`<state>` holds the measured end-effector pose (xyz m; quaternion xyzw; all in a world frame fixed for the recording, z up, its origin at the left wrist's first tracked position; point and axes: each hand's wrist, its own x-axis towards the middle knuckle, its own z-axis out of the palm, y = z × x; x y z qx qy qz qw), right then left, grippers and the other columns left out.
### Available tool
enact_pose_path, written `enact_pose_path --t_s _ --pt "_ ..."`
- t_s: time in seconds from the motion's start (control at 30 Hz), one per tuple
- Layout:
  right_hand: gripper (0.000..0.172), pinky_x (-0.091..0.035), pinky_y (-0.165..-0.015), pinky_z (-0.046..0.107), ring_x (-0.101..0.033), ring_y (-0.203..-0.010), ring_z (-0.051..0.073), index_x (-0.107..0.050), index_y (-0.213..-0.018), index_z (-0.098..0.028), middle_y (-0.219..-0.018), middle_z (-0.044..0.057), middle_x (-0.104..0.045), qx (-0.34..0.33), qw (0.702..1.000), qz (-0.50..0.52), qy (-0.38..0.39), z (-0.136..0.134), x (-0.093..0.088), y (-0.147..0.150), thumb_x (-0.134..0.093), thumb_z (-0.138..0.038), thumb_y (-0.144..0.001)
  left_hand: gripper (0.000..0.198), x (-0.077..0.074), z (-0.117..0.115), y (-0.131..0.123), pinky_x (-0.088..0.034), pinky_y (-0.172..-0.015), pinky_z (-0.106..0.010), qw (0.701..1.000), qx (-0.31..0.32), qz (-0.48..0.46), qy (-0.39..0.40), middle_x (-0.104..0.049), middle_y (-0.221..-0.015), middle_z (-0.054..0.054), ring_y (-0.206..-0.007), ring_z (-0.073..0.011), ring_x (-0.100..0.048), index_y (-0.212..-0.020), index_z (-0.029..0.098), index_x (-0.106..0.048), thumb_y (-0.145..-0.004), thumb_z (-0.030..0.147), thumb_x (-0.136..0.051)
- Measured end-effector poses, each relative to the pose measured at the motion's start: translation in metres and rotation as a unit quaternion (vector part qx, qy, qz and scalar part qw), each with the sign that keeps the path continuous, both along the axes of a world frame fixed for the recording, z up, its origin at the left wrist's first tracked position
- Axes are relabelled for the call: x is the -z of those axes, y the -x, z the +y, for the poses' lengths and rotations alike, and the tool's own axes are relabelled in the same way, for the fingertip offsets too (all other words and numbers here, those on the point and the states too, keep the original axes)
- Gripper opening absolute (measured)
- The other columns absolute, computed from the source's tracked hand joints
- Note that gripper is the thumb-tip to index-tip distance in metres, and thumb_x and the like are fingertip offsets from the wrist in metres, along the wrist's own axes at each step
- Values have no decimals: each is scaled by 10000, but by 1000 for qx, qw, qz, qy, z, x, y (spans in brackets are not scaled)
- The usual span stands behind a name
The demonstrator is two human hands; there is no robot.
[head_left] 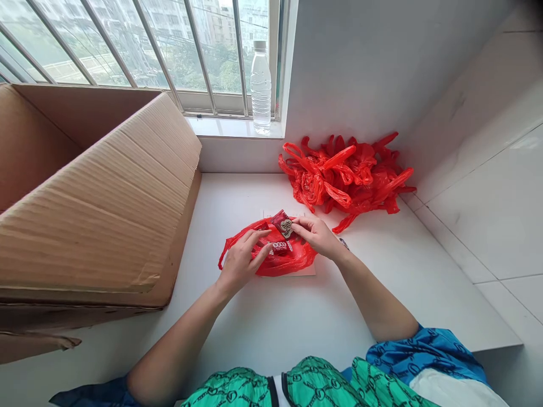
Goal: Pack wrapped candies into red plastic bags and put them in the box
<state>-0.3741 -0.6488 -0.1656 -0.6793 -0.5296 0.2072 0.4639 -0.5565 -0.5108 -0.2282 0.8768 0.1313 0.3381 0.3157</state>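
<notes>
A red plastic bag point(297, 261) lies spread on the white surface in front of me, with dark red printed packets in it. My right hand point(316, 234) pinches the edge of one small packet point(283, 225) that bears a pale heart-like emblem. Below that, another dark red packet point(280, 247) with white print rests in the bag. My left hand point(244, 254) is at the bag's left side, its thumb and fingers apart around the packets; nothing is gripped in it. A white sheet or board point(309, 271) shows partly from under the bag.
On the left stands a large open cardboard box point(127, 186). A heap of red plastic bags point(348, 175) lies at the back right by the wall. A clear bottle point(261, 90) with a white cap stands on the sill before the barred window.
</notes>
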Motion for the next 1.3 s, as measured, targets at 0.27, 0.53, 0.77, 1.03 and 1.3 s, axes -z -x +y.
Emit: enact_pose_path --t_s 0.27,0.53,0.77,1.03,1.3 --pt "323 -482 -684 246 -619 -761 139 -717 -940 -178 -894 33 -713 -98 992 63 50 -2 -2 28 -506 -421 -970 291 -2 -3 1 -492 -635 -242 979 53 -82 181 -681 -861 -33 -727 -145 -622 -950 182 -650 -959 449 -537" --pt "265 -473 -762 290 -651 -938 197 -681 -1118 -230 -1036 49 -725 97 938 -322 81 3 15 3 -450 -229 -988 334 -1 7 -1 -481 -645 -244 967 -1 -84 239 -685 -798 -24 -707 -145 -612 -956 182 -673 -924 499 -573" --pt "200 -445 -694 279 -626 -977 214 -667 -1085 -229 -1076 60 -697 106 845 -501 152 9 31 -6 -559 -192 -921 469 6 12 -3 -490 -706 -266 989 -16 7 149 -732 -852 -1 -765 -162 -663 -1351 236 -549 -938 458 -546" --pt "204 -487 -830 308 -647 -974 193 -709 -1027 -223 -1019 37 -737 114 942 -315 -37 7 19 -8 -517 -231 -958 348 7 10 -2 -449 -602 -236 998 -29 24 40 -699 -748 22 -598 -126 -594 -1173 245 -665 -956 462 -501" --pt "296 -600 -794 346 -698 -805 159 -642 -907 -188 -933 27 -713 22 974 207 -92 7 8 13 -688 -473 -842 301 -3 1 0 -494 -681 -257 995 42 -52 77 -701 -927 -43 -749 -149 -631 -1121 206 -661 -959 423 -530"
